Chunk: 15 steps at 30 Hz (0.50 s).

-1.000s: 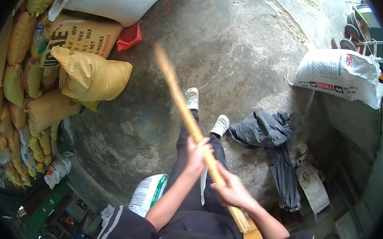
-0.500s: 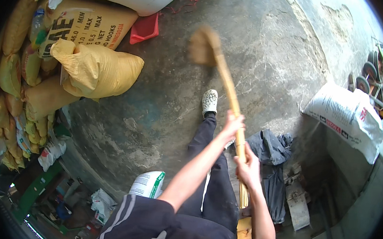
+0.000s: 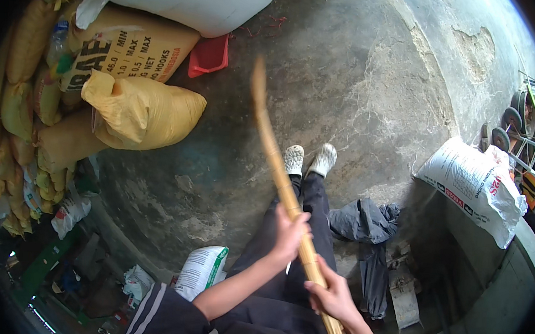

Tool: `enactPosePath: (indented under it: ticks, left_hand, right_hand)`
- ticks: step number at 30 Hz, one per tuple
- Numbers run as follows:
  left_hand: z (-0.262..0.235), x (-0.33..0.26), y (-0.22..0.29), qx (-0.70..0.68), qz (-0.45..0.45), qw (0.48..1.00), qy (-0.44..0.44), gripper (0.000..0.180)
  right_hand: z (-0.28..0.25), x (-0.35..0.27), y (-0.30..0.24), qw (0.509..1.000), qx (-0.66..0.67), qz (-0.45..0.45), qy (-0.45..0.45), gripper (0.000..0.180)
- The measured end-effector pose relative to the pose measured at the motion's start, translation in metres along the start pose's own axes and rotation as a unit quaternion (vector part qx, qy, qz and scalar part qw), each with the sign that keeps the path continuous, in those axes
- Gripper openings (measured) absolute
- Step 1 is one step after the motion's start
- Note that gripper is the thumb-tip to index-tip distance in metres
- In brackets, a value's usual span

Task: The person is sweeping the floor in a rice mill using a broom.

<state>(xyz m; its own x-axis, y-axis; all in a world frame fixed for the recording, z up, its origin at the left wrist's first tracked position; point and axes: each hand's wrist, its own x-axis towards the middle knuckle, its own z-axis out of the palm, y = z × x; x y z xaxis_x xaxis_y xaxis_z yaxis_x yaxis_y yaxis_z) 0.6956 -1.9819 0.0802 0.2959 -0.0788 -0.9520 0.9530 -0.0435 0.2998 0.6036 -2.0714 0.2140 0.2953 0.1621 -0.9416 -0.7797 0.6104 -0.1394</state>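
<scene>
Both my hands are on a long broom [image 3: 275,164] with a yellow bamboo-like handle. It slants from beside my right hip up and left, over the concrete floor. Its narrow far end is blurred and seen nearly edge-on. My left hand [image 3: 290,235] is closed round the middle of the handle, in front of my thighs. Lower down, near the butt end, my right hand [image 3: 333,291] is wrapped round it too. My pale clogs [image 3: 322,160] stand side by side on the floor, to the right of the handle.
At left, yellow sacks [image 3: 158,114] are stacked beside a large tan sack [image 3: 139,44], a white sack [image 3: 192,1] and a red dustpan-like scoop [image 3: 209,57]. A dark plastic sheet [image 3: 365,220] lies right of my legs. A white bag [image 3: 476,186] rests on a low wall [image 3: 491,272].
The broom has swung left and come closer to my body, its far end turning edge-on. Both hands moved left and down with it. My right foot has come forward beside the left.
</scene>
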Motion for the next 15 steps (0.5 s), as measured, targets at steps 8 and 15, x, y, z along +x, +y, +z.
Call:
enactPosePath:
  ticks: [8, 15]
  left_hand:
    - [-0.141, 0.201, 0.013, 0.096, -0.027, 0.985, 0.140, 0.024]
    - [0.127, 0.220, 0.040, 0.188, 0.068, 0.980, -0.008, 0.035]
  right_hand:
    - [0.031, 0.209, -0.025, 0.988, -0.045, -0.054, -0.137, 0.052]
    - [-0.083, 0.171, -0.094, 0.975, 0.143, -0.145, 0.085, 0.062]
